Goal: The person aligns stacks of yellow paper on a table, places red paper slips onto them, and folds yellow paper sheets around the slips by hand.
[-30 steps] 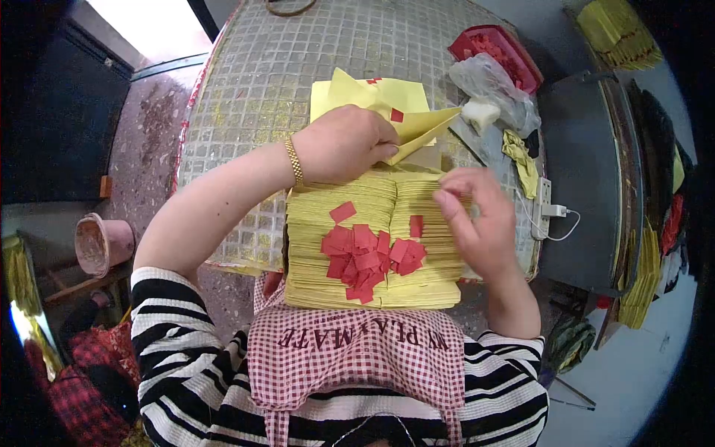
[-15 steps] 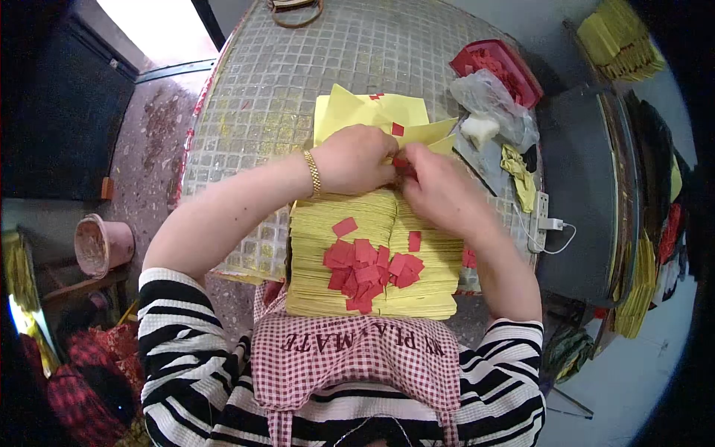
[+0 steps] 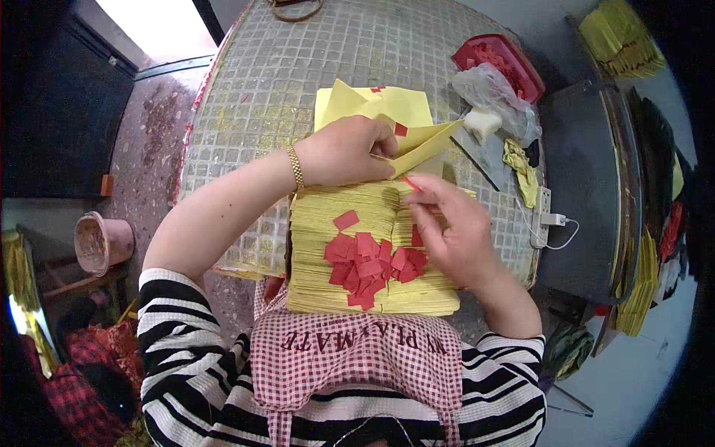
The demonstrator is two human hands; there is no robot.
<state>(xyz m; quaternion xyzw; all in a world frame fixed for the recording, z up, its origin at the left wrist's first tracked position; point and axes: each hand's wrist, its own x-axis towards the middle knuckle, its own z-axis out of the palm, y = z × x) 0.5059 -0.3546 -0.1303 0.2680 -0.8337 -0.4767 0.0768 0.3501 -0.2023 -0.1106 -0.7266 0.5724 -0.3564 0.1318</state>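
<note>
My left hand (image 3: 350,153) is closed on a folded yellow sheet (image 3: 428,145) at the far end of a thick stack of yellow paper (image 3: 320,223). A small red piece (image 3: 401,130) lies on the yellow paper just beyond its fingers. Just to the right, my right hand (image 3: 454,227) pinches a thin red paper piece (image 3: 411,183) between thumb and finger, over the stack. Several loose red pieces (image 3: 365,264) are heaped on the near part of the stack. More yellow paper (image 3: 410,103) lies behind my left hand.
On the table (image 3: 253,112), a red tray (image 3: 525,71) of red scraps stands at the back right, beside a clear plastic bag (image 3: 488,93), a white sponge-like block (image 3: 484,123) and a crumpled yellow piece (image 3: 521,171). A power strip (image 3: 542,216) lies at the right edge. A pink bucket (image 3: 104,242) is at left.
My right hand has drawn back toward me and away from my left hand, with a red piece in its fingertips. The folded yellow sheet now shows more openly. My left hand has shifted slightly left.
</note>
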